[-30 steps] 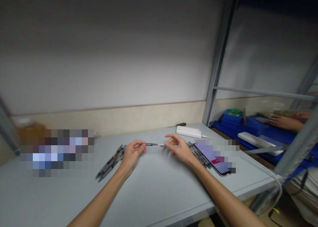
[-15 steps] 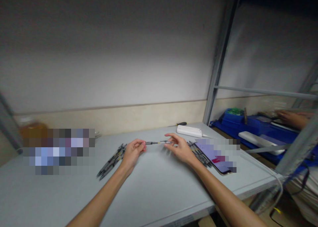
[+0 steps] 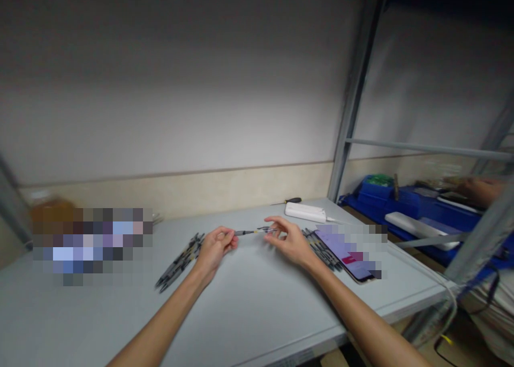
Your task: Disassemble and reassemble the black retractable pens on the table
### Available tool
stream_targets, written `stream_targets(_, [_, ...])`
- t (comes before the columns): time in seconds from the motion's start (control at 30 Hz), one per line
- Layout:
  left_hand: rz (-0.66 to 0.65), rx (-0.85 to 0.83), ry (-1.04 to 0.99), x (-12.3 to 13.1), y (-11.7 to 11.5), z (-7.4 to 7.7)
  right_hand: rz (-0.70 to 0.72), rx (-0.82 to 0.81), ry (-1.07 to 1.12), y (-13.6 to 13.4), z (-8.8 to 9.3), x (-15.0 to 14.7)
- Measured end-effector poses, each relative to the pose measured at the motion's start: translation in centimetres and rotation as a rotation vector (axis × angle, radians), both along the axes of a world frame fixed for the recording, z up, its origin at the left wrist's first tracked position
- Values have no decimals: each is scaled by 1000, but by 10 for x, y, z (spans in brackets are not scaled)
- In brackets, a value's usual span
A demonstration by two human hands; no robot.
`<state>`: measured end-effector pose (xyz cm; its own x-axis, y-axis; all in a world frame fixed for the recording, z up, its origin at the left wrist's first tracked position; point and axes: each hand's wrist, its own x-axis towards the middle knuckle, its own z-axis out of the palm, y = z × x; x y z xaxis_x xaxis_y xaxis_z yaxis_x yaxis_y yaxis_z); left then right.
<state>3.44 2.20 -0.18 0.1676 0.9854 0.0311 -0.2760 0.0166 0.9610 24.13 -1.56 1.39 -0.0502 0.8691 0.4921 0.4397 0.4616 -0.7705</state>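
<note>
A slim grey pen (image 3: 244, 232) lies level between my hands, its barrel grey and black with a yellowish band and a thin clear section towards the right. My left hand (image 3: 216, 248) is closed, pinching the pen's left end between thumb and fingertips. My right hand (image 3: 289, 239) is curved around the pen's right end, thumb and forefinger visibly apart; whether its other fingers touch the pen is hidden. Beside my left wrist lies a pile of grey pens (image 3: 176, 264). More pens (image 3: 324, 250) lie just right of my right hand, partly behind it.
A phone (image 3: 349, 260) lies on the grey table (image 3: 249, 308) at the right. Behind are a white power strip (image 3: 305, 212) and a screwdriver (image 3: 293, 200). Blurred-out items (image 3: 88, 246) sit at left. A metal post (image 3: 347, 115) rises at right; beyond it, another person's hand (image 3: 484, 189).
My right hand has shifted very slightly left along the pen, while my left hand stays almost still. The other person's hand at the far right has moved a little.
</note>
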Motion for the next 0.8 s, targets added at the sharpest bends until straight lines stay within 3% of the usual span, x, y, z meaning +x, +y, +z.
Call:
stream_targets(0.23, [-21,-106,-24,0,-5,4,-44,106,-206,-3,-1,-2])
stream_targets(0.4, [13,69,125,0,-5,0,-42,-33,-188,-3,-2,-3])
stream_targets(0.53, [77,330,279,2,-8,4,57,-227,8,2,-5,0])
stream_targets(0.8, [224,661,678,4,-27,17,356,-598,549,3,-3,5])
